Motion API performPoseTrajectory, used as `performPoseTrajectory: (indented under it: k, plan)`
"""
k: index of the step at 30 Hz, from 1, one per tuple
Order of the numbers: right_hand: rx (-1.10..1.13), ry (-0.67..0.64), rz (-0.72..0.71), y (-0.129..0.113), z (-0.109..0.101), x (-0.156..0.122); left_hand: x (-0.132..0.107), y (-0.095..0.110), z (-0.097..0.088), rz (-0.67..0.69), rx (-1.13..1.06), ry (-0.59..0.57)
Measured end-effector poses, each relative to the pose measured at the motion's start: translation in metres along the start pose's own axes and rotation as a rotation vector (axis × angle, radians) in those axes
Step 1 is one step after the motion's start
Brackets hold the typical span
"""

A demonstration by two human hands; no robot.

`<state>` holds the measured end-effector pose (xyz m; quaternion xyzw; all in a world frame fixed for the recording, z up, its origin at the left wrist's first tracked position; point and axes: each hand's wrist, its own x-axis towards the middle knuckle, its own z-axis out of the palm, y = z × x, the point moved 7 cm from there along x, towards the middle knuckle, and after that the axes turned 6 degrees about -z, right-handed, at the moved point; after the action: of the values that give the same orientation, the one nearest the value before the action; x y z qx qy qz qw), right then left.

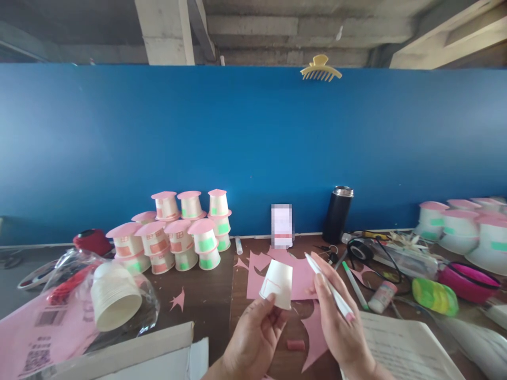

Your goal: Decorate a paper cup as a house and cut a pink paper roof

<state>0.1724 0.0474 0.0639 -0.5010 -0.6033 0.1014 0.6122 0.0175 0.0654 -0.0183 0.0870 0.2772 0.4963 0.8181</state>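
Observation:
A white paper cup (278, 282) with a few pink lines drawn on its side is upside down and slightly tilted in my left hand (257, 330). The thumb presses its side and the other fingers support it from behind. My right hand (341, 322) grips a white marker (330, 287) with a pink end; its pale tip points up and left, apart from the cup. Below the hands lies cut pink paper (259, 279) with jagged edges. A small pink marker cap (296, 345) rests on the brown table between my hands.
Stacked decorated cups with pink tops (180, 235) stand at left, beside a bagged stack of plain paper cups (114, 298). A phone (282, 227) and a black flask (338, 214) stand by the blue partition (245, 142). Right are a green marker (355, 285), glue bottle (382, 296) and notebook (404, 345).

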Motion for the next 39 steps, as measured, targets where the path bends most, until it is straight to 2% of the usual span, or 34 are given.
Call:
performPoseTrajectory:
  k: [2, 4, 7, 12, 39]
  plan:
    - [-0.039, -0.117, -0.174, -0.019, 0.006, -0.003, 0.0, 0.001, 0.0, 0.021, -0.004, 0.003]
    - [-0.04, -0.226, -0.251, -0.03, 0.013, -0.008, -0.001, 0.002, 0.001, 0.037, 0.004, 0.002]
    - [-0.065, -0.248, -0.311, -0.038, 0.016, -0.012, -0.002, 0.004, 0.002, 0.052, 0.022, -0.005]
    - [-0.153, -0.191, -0.291, -0.034, 0.013, -0.012, -0.002, 0.006, 0.003, 0.079, 0.036, -0.035]
    - [-0.174, -0.238, -0.313, -0.03, 0.019, -0.012, -0.004, 0.003, 0.006, 0.064, 0.068, -0.097]
